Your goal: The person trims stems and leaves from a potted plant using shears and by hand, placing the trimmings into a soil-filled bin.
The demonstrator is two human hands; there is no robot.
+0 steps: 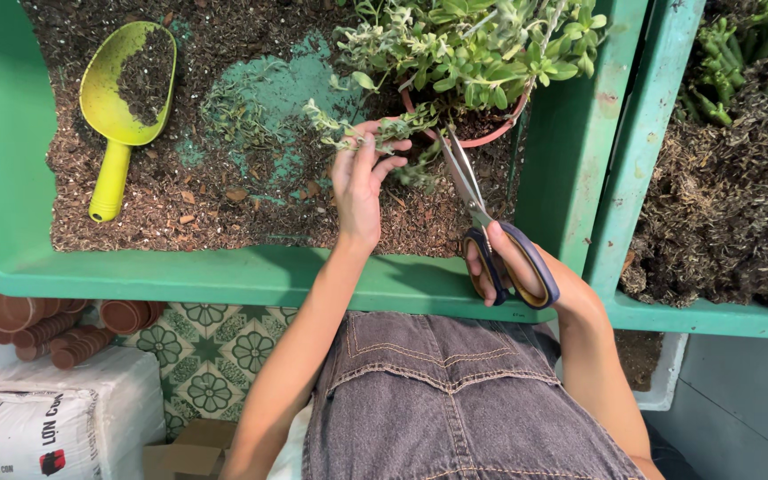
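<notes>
A leafy pale-green plant [473,40] grows in a terracotta pot [500,133] that stands in a green tray [224,276] of soil. My left hand [362,182] pinches one trailing stem [348,133] of the plant and holds it out to the left. My right hand [508,267] grips scissors [482,213] with dark blue and tan handles. Their metal blades point up toward the base of the held stem, beside the pot's rim.
A yellow-green scoop [122,107] with soil in it lies at the tray's left. A second green tray [713,311] with dry roots and succulents sits to the right. Stacked small terracotta pots [46,324] and white soil bags [55,418] lie on the tiled floor below.
</notes>
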